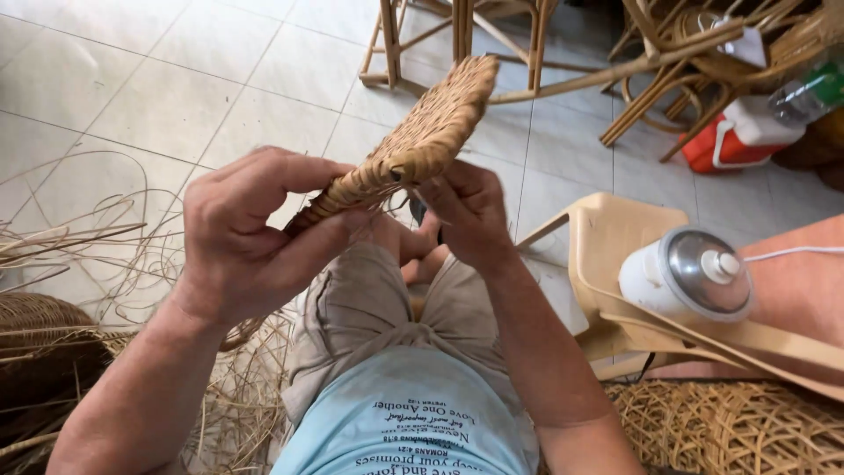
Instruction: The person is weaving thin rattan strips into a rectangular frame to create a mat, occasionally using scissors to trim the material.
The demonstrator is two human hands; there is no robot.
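Left hand [242, 237] pinches flat tan woven rattan panel [422, 136] at near edge; right hand [466, 211] pinches edge weave. Advise firm grip, even strand tension.

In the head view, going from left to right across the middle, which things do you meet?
Loose rattan strips → left hand → woven panel → right hand → plastic chair → small white pot
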